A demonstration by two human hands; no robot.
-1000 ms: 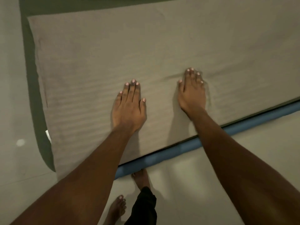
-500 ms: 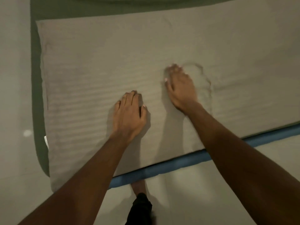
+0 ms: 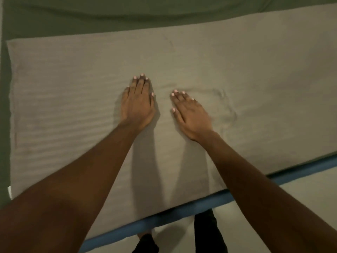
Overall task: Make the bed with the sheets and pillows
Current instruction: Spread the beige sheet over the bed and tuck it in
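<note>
bed point(image 3: 182, 215) is showing its blue near edge | green sheet point(image 3: 73, 19) is covering the far side | grey ribbed sheet point(image 3: 73, 106) is lying flat along the near side | left hand point(image 3: 137, 105) is pressing it, fingers straight and together | right hand point(image 3: 191, 115) is lying flat just beside, fingers extended, gripping nothing

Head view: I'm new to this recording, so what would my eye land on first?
Two hands lie flat, side by side, mid-frame on a striped beige sheet: left hand and right hand. Small creases sit just right of the right hand; a blue strip runs along the bed's near edge.
</note>
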